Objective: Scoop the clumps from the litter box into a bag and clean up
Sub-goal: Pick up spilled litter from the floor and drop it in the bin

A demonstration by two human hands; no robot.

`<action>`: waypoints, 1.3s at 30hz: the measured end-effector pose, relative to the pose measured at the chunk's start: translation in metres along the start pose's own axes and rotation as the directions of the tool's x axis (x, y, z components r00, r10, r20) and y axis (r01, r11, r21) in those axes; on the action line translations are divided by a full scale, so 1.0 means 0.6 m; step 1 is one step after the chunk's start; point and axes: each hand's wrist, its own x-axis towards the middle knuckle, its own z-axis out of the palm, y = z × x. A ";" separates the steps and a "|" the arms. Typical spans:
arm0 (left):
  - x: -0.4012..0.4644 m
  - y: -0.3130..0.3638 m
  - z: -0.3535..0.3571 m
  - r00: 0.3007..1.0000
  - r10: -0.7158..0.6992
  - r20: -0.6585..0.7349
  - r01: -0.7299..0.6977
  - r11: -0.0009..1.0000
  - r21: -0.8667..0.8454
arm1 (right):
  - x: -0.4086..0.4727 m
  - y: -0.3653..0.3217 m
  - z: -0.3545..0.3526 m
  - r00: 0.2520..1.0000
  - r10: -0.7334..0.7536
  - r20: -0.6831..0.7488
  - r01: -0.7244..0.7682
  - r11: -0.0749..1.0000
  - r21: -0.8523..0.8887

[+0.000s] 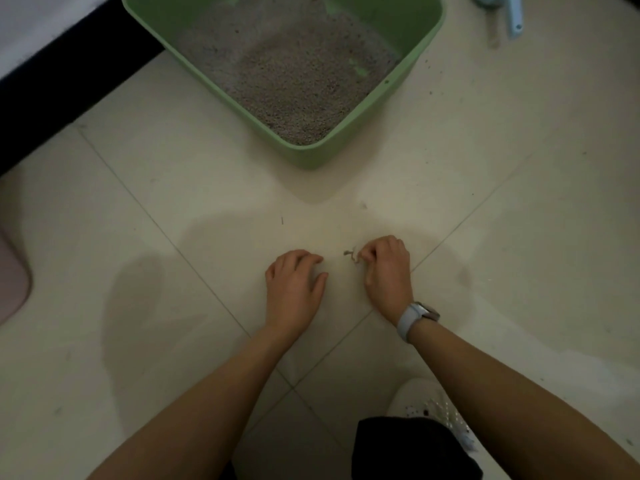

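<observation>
On the pale tiled floor (173, 168) just near of the green plastic litter box (408, 84), the right hand (388, 271) pinches a small brownish scrap of debris (351, 256); the left hand (294, 285), loosely curled and empty, lies beside it; the box lies straight ahead.

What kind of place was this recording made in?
Most likely a room in a home, seen at floor level. The signs: a green litter box filled with grey litter standing on a pale tiled floor, and a light blue tool, perhaps a scoop, lying beyond it.
</observation>
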 end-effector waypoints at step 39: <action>0.070 0.051 0.038 0.995 -0.097 -0.026 0.095 0.994 -0.062 | -0.014 0.047 -0.007 0.916 -0.368 0.162 0.398 0.887 -0.234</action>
